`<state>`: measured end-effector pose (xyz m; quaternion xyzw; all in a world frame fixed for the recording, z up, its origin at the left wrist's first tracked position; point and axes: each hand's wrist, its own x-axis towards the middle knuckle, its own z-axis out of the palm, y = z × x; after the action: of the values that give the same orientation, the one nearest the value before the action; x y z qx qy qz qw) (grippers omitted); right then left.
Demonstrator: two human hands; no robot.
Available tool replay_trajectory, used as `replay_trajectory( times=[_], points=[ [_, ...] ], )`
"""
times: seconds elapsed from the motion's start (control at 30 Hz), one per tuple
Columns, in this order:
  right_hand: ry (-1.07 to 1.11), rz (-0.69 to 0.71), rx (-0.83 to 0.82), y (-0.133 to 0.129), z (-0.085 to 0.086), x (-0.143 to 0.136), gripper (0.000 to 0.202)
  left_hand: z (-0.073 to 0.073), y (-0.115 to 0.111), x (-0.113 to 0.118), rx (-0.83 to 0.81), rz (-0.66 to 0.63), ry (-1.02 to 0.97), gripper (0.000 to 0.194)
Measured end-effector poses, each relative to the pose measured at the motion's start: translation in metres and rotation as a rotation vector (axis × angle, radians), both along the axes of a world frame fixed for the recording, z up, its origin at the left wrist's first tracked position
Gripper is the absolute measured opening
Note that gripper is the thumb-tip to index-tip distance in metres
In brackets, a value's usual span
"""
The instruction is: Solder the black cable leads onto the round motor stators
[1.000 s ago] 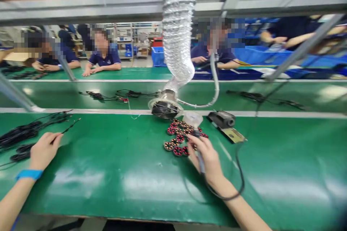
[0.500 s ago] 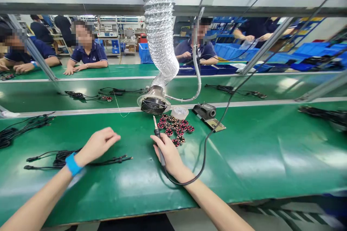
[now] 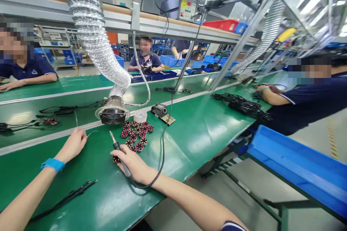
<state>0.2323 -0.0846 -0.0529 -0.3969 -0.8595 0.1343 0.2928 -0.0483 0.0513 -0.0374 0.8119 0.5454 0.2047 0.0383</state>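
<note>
My left hand [image 3: 73, 145] is closed in a pinch on a thin solder wire [image 3: 93, 132], its free end curving out to the right. My right hand [image 3: 137, 165] grips a soldering iron [image 3: 116, 146], its tip pointing up and away. Under that hand's fingertips shows a small round copper-and-black motor stator [image 3: 116, 159]; whether the fingers lift it or only touch it, I cannot tell. Several red-and-black stators [image 3: 133, 137] lie grouped just beyond. Black cables [image 3: 77, 191] with bare copper ends rest on the green bench below my left hand.
A fume fan [image 3: 112, 117] on a silver duct [image 3: 93, 32] hangs over the bench. Behind the stators are a white roll [image 3: 140, 116] and an iron stand [image 3: 162, 112]. The iron's cord [image 3: 163, 144] loops past my right wrist. A blue tray [image 3: 300, 173] and a co-worker [image 3: 306, 97] are at right.
The view has swung right. My left hand, free of the wire before, now pinches the solder wire. A stator now shows under my right fingers, and the iron stays in that hand.
</note>
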Motion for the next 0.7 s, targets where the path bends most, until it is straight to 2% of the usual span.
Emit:
replay_trajectory(
  times=[0.17,0.3,0.4,0.53,0.7],
  points=[
    [-0.005,0.027,-0.059,0.013,0.002,-0.017,0.056,0.006,-0.05,-0.005,-0.215,0.107,-0.178,0.027],
    [0.117,0.056,-0.104,0.029,-0.002,-0.045,0.06,0.008,-0.078,0.003,-0.229,0.181,-0.276,0.037],
    [0.26,0.088,-0.123,0.038,-0.012,-0.061,0.059,0.008,-0.088,0.01,-0.295,0.2,-0.314,0.038],
    [0.385,0.139,-0.127,0.043,-0.024,-0.067,0.057,0.005,-0.096,0.021,-0.437,0.111,-0.441,0.041],
    [0.424,0.17,-0.135,0.043,-0.026,-0.066,0.054,0.001,-0.098,0.027,-0.494,0.102,-0.477,0.036]
  ],
)
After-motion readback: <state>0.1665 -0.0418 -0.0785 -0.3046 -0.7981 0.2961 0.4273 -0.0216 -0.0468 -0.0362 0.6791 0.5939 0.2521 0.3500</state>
